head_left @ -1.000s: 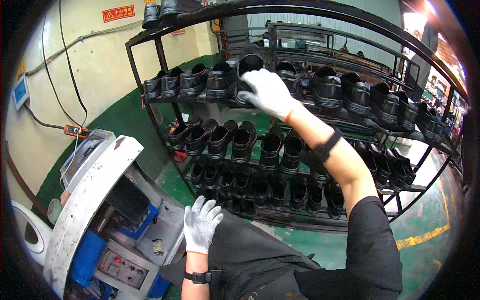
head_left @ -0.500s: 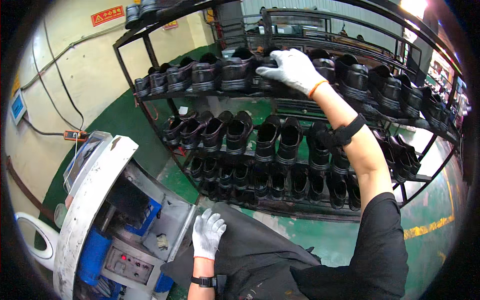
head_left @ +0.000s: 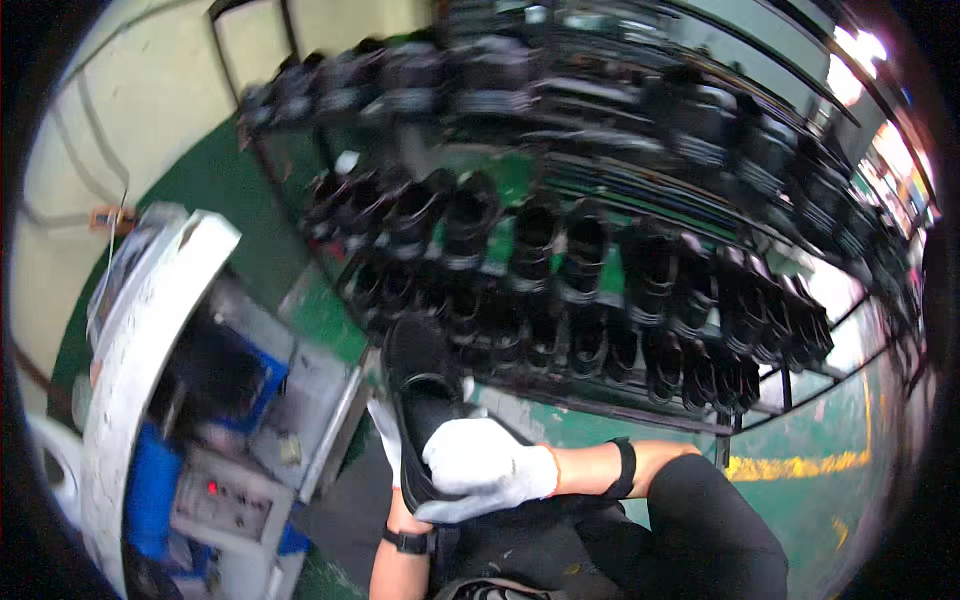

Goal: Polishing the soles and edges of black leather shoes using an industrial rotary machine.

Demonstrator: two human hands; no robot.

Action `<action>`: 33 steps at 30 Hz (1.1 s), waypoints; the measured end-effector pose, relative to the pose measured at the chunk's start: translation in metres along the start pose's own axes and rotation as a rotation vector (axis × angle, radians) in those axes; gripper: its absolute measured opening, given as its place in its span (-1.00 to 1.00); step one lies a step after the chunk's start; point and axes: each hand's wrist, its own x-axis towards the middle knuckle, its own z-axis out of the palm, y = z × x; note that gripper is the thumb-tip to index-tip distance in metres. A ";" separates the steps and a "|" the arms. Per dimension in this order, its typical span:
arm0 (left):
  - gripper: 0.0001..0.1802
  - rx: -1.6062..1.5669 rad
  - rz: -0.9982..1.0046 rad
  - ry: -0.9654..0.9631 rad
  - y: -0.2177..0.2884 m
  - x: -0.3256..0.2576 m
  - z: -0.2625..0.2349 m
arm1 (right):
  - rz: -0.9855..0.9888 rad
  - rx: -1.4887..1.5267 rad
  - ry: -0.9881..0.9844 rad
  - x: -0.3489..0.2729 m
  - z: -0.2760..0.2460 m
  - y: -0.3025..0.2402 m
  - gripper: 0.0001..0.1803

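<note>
A black shoe (head_left: pixel 420 355) is in front of my body, toe pointing away, between my two white-gloved hands. My right hand (head_left: pixel 475 460) lies over the shoe's opening, closed on its rear part, with the fingertips hidden. Under and beside the shoe is my left hand (head_left: pixel 384 425). Most of it is covered by the shoe, but white glove shows on both sides, so it is closed around it from below. Black straps circle both my forearms.
A black metal rack (head_left: pixel 270 190) with several rows of black shoes (head_left: pixel 470 215) stands ahead. At my left is a white machine (head_left: pixel 150 370) with blue parts and a control panel (head_left: pixel 235 505). A yellow line (head_left: pixel 800 467) marks the green floor at right.
My right hand has come down from the rack's upper shelf to my front with a black shoe. My left hand, empty and open before, now holds it too. The view has shifted and blurred.
</note>
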 end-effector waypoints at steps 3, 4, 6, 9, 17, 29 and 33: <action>0.04 -0.270 0.141 0.079 0.036 -0.011 -0.069 | 0.112 0.208 -0.401 0.005 0.045 0.020 -0.57; 0.02 -0.238 0.191 0.034 0.050 -0.017 -0.095 | 0.233 0.186 -0.598 0.009 0.058 0.027 -0.60; -0.02 -0.032 0.351 0.208 0.077 -0.031 -0.140 | 0.428 0.334 -0.588 0.018 0.085 0.041 -0.71; -0.11 0.070 0.533 0.434 0.097 -0.045 -0.174 | 0.756 0.405 -0.454 -0.008 0.149 0.084 -0.83; -0.12 0.154 0.763 0.635 0.189 -0.047 -0.199 | -0.303 -0.622 -0.386 0.067 0.262 0.157 -0.66; -0.12 -0.007 0.823 0.766 0.280 -0.019 -0.258 | -2.068 -3.219 0.075 0.022 0.417 0.334 -0.53; -0.15 -0.067 0.829 0.803 0.303 -0.025 -0.271 | -2.457 -3.300 0.124 0.033 0.433 0.347 -0.55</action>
